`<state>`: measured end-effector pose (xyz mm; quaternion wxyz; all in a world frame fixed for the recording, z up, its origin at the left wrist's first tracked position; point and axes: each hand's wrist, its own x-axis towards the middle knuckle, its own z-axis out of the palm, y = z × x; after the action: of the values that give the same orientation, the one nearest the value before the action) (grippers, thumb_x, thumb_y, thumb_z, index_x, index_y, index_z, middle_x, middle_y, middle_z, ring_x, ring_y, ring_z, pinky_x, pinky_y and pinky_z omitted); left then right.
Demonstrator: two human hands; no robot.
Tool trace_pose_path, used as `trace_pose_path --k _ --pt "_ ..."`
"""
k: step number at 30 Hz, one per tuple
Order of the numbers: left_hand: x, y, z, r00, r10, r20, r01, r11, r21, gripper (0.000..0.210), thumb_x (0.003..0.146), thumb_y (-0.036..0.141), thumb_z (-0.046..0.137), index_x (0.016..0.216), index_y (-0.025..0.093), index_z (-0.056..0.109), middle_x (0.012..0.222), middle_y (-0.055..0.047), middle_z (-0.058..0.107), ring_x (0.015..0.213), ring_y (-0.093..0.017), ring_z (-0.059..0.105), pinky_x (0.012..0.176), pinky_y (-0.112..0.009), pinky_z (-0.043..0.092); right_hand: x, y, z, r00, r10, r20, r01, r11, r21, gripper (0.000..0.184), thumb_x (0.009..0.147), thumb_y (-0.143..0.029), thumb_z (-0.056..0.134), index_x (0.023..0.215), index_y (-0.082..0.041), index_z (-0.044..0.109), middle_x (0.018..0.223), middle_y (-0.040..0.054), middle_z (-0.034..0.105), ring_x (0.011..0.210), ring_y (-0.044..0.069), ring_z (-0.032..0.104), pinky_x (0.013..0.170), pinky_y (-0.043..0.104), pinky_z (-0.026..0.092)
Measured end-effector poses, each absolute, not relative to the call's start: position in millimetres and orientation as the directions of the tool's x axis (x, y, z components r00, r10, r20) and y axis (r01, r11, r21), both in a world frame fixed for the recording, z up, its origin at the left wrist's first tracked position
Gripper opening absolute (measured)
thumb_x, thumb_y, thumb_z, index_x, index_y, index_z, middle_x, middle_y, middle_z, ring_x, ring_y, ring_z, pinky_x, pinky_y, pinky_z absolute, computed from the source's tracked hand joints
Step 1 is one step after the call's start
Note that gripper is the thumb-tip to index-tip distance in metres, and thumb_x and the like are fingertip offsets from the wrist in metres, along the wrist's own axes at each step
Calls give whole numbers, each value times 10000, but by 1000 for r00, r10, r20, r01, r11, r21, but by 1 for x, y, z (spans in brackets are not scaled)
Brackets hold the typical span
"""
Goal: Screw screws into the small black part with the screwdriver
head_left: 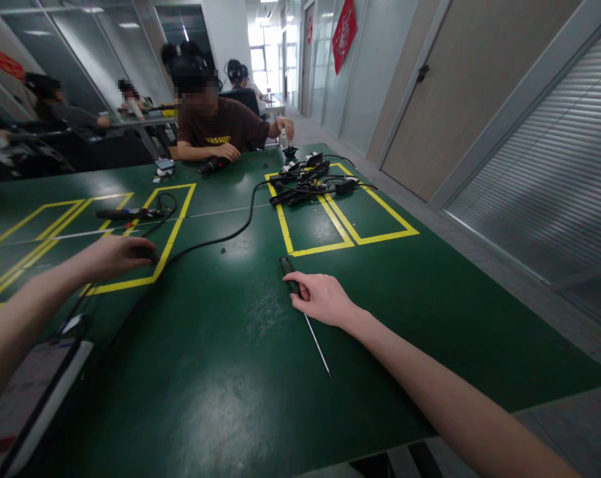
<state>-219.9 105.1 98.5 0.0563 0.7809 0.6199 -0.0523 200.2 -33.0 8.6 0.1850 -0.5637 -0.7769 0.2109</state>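
Observation:
A screwdriver (319,345) with a dark handle and a long metal shaft lies along the green table (221,318), its tip pointing toward me. My right hand (325,299) is closed around its handle with thumb and fingers. On the left, my left hand (114,257) hovers over or rests at a yellow-taped box, fingers curled on a small dark thing (145,253) that I cannot make out. Just beyond it lies a black pen-shaped tool (126,214) with a looped cord.
A black cable (215,240) runs across the table to a heap of black cables and adapters (310,180) on yellow-taped rectangles. At the lower left is a flat device or folder (26,398). Across the table a person (221,123) handles a small white object beside a black-and-red tool (211,165).

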Motion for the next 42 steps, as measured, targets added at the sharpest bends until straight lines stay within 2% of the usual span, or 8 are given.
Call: trace_pose_path --k 10,16,19,23,26,29,36,42 --pt "-59 19 89 752 621 -220 654 -745 134 302 927 208 616 1203 238 735 1175 -65 755 1008 -220 743 880 -283 546 210 -27 6 -175 976 127 775 216 -594 370 877 -181 643 1233 -210 739 697 -26 650 632 156 601 662 281 408" --pt "-25 -9 62 849 517 -109 526 -847 78 763 950 135 603 1637 331 335 1154 -71 750 972 -238 752 825 -292 550 222 -17 -1 -45 977 208 658 186 -730 349 821 -196 647 1154 -214 749 636 -47 581 581 148 544 630 287 375" --pt "-23 -8 51 838 544 -43 539 -813 221 948 910 137 660 1683 368 163 1071 -27 765 854 -205 744 754 -260 529 225 -12 -8 19 973 231 513 189 -837 367 810 -254 658 1168 -205 715 620 -62 560 554 137 514 607 280 381" --pt "-24 -6 30 752 658 -19 510 -565 649 1006 868 228 730 1689 306 154 964 6 756 664 -132 660 671 -238 516 224 -7 -13 81 974 211 232 187 -954 488 835 -438 656 1245 -176 621 632 -56 605 522 130 505 548 265 395" --pt "-21 -9 13 676 737 -15 408 -357 840 797 812 322 793 1540 227 482 911 5 728 692 -130 633 688 -255 524 225 -5 -10 130 975 178 36 174 -984 575 837 -541 673 1271 -180 568 693 -36 662 457 92 411 469 242 327" --pt "-17 -15 1 627 778 -30 389 -280 878 409 793 373 811 1129 153 730 746 18 665 677 -134 589 715 -278 507 226 -7 -1 168 971 169 -108 188 -976 540 844 -555 695 1238 -203 581 748 -33 671 450 64 351 443 225 295" --pt "-14 -18 -1 616 788 -27 349 -242 905 385 747 359 860 1042 156 717 723 30 651 659 -128 565 685 -265 459 225 -32 33 180 951 251 -210 287 -935 410 847 -483 783 1152 -230 677 755 -54 589 486 59 414 428 210 361" --pt "-12 -20 -3 644 765 -17 305 -236 923 348 776 402 849 967 162 685 695 40 624 640 -121 547 651 -252 417 203 -63 46 245 744 622 49 631 -774 296 974 -404 708 1230 -263 659 731 -30 658 489 106 553 399 239 476"
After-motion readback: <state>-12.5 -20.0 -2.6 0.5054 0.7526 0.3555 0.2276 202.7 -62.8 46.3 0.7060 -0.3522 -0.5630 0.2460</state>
